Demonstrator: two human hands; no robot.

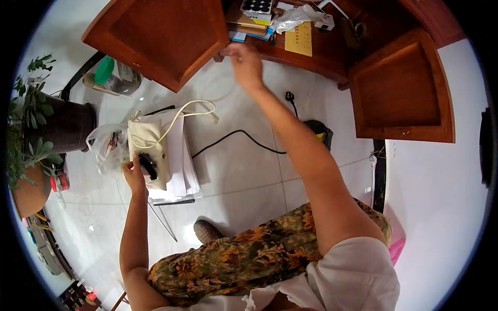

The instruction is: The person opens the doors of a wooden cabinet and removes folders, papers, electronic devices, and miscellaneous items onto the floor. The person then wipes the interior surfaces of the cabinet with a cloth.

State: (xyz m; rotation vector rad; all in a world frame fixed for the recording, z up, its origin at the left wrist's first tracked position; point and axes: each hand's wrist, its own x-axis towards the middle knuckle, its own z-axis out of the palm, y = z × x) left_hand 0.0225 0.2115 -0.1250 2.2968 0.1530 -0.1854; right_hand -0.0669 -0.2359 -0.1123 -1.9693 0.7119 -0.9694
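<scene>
My left hand is at the left, its fingers pressed together at the edge of a cream drawstring bag, beside a small black item. What those fingers hold is too small to make out. The bag lies on white papers on the floor, its pale cord looping to the right. My right hand reaches forward to the lower corner of the open left cabinet door; its fingers are blurred, and whether they grip anything is unclear.
Inside the wooden cabinet are a yellow envelope and crumpled plastic. Its right door hangs open. A black cable crosses the floor. At left are a potted plant, a clear bag and a green-lidded jar.
</scene>
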